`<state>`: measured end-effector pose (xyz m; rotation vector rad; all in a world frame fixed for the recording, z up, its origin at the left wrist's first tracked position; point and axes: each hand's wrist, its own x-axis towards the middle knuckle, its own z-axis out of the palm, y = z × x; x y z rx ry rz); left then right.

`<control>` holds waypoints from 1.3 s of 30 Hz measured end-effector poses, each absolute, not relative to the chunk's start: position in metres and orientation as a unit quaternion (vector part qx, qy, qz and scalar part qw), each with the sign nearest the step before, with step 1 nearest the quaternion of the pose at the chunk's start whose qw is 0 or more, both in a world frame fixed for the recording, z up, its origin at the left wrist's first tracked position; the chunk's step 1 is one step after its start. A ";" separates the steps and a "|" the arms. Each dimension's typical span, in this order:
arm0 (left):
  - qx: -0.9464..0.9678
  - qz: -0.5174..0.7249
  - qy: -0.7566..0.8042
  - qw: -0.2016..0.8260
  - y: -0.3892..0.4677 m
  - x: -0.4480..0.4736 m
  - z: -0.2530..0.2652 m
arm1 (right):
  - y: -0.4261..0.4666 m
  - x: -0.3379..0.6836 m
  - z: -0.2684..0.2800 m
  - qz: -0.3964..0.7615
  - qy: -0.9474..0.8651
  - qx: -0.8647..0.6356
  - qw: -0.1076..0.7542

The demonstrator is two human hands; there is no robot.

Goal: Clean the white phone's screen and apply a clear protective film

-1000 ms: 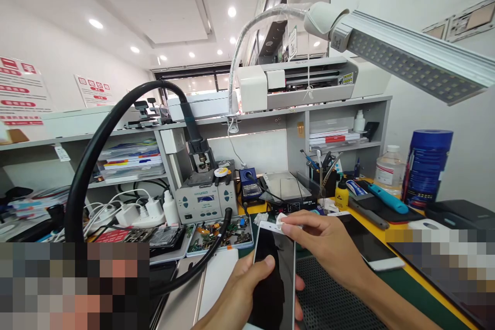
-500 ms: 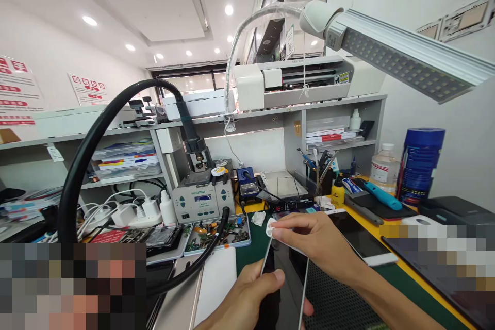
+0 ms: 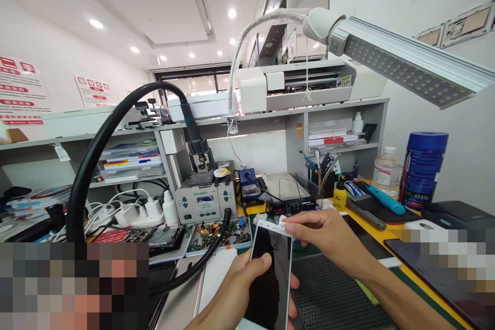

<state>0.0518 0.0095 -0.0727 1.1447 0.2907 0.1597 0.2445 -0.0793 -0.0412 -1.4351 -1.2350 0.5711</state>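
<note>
A white-framed smartphone with a dark screen is tilted up in front of me. My left hand is wrapped round its lower part, the thumb lying on the screen and fingertips showing past the right edge. At the phone's top right corner, my right hand pinches a small white wad that looks like cotton or tissue, touching the frame there. Under and right of the phone lies a black perforated mat.
A hot air station with a looping black hose stands left. Before it sits a tray of small circuit parts. A lamp hangs overhead. Rightward are a yellow bottle, a blue canister and another phone.
My right hand has moved the white wad from the phone's top left corner to its top right corner. The phone's top end is now uncovered, and the view has shifted slightly.
</note>
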 end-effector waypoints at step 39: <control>0.593 0.066 0.193 0.779 -0.010 0.052 -0.070 | -0.087 0.228 -0.035 0.270 -0.614 -0.602 0.433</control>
